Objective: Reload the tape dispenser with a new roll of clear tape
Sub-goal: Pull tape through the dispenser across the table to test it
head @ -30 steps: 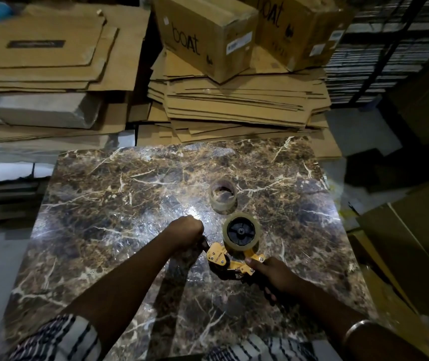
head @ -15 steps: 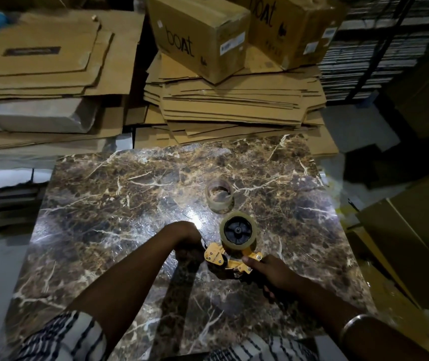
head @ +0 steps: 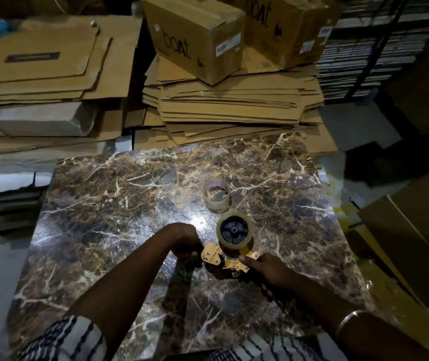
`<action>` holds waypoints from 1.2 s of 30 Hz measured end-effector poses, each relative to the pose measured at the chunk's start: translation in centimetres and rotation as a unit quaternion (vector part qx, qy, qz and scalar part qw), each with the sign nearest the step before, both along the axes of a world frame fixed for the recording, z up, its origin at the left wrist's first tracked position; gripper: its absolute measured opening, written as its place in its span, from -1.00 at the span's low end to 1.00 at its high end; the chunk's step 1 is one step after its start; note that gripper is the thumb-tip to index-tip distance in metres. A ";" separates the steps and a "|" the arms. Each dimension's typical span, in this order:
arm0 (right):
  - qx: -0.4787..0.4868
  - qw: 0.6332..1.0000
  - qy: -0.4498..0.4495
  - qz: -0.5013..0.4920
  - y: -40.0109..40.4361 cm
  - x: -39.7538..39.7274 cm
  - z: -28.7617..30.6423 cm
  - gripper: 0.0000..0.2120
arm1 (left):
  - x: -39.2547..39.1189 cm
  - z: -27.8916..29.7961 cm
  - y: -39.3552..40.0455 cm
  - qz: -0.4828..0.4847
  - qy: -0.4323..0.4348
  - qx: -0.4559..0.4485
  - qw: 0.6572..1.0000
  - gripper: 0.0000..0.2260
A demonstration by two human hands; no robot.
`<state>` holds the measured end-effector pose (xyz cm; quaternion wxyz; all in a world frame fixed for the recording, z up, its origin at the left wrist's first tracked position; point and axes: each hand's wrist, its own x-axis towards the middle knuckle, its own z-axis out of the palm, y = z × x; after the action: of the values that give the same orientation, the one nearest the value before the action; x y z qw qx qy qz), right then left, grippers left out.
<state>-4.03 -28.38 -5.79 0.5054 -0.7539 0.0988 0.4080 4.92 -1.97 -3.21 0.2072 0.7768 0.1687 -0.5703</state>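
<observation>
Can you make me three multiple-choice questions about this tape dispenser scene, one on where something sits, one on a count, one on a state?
1. Where is the near-empty tape roll?
A. On the marble tabletop, beyond the dispenser
B. On the flattened cardboard stack
C. In the left hand

2. How many cardboard boxes printed "boat" stand on the flattened cardboard stack?
A. One
B. Two
C. Four

3. What is the state of the yellow tape dispenser?
A. Lying untouched with a bare hub
B. Held in both hands with a clear tape roll on its hub
C. Packed in a box

Answers:
1 A, it stands apart on the marble just past the dispenser.
2 B, two printed boxes sit side by side.
3 B, the left hand is at the front end, the right hand grips the rear, and the roll surrounds the black hub.
</observation>
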 end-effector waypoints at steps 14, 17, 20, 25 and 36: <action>-0.047 0.997 -0.061 -0.004 -0.3 -0.5 0.1 -0.06 | -2.5 -0.9 -0.5 0.081 -0.146 0.005 0.986 -0.88; -0.058 0.996 -0.066 0.003 -0.1 -0.5 0.4 -0.07 | -3.1 -1.3 -0.8 0.076 -0.216 0.021 0.973 -0.76; -0.069 0.995 -0.074 0.011 -0.3 -0.4 0.4 -0.04 | -3.5 -1.2 -1.3 0.077 -0.230 -0.010 0.970 -0.76; -0.088 0.993 -0.070 0.030 -0.3 -0.4 1.1 -0.18 | -4.2 -1.9 -0.8 0.005 -0.241 -0.001 0.971 -0.76; -0.315 0.916 -0.215 0.126 1.0 0.3 3.3 -0.53 | -2.8 -1.8 0.8 -0.139 -0.307 0.031 0.941 -0.73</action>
<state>-3.73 -27.34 -2.51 0.1958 -0.9498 0.0153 0.2436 2.09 -1.22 -4.98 0.1432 0.9361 0.0047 -0.3212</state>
